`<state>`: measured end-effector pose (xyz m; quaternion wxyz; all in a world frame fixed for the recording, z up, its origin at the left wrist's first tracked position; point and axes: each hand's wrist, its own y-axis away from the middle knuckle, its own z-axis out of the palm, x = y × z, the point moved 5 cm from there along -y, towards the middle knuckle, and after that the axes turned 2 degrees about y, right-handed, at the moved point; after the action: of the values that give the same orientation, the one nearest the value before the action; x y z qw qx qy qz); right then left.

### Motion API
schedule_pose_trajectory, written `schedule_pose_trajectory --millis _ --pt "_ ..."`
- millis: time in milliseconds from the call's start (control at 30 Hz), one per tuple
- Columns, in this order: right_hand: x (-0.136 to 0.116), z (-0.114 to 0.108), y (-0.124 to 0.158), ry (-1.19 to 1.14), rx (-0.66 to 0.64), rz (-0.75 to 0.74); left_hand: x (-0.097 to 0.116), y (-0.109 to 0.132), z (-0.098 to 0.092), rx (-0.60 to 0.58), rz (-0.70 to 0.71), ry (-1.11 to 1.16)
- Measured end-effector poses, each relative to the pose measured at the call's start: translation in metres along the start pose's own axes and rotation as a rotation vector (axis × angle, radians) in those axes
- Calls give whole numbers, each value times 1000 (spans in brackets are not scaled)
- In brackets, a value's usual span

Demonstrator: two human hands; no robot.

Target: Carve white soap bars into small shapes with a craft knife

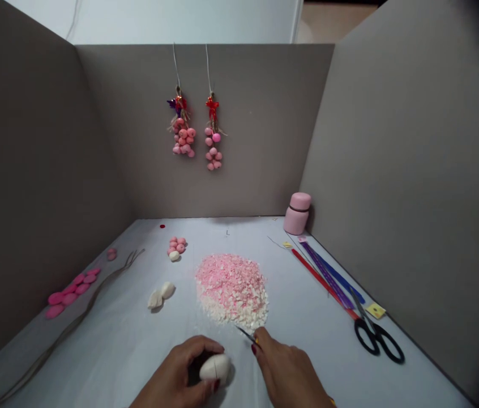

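Fingers of the left hand (180, 371) wrap a white oval piece (215, 367) against the worktop (129, 334). Just beside it, the right hand (286, 374) pinches a thin pointed tool (247, 335). A firm hold, with the point angled away from skin, seems wise.

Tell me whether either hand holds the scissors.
No, the scissors lie on the table to the right, while the left hand grips a white piece and the right hand a thin tool.
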<state>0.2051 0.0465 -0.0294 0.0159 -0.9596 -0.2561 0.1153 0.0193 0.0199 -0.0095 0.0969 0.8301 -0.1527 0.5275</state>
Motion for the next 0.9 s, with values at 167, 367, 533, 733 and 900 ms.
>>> schedule_pose_trajectory --millis 167,367,533,733,900 --pt "-4 -9 0 -229 15 -27 6 0 -4 98 84 -67" --pt "-19 -13 2 -353 -5 -115 6 -8 0 219 179 -65" --pt "-24 -9 1 -338 -62 -129 12 -13 3 219 211 -97" --pt "-22 -11 0 -326 -54 -119 15 -13 -5 305 174 -101" --pt "-16 -16 1 -367 18 -67 3 -6 -26 487 84 -111"
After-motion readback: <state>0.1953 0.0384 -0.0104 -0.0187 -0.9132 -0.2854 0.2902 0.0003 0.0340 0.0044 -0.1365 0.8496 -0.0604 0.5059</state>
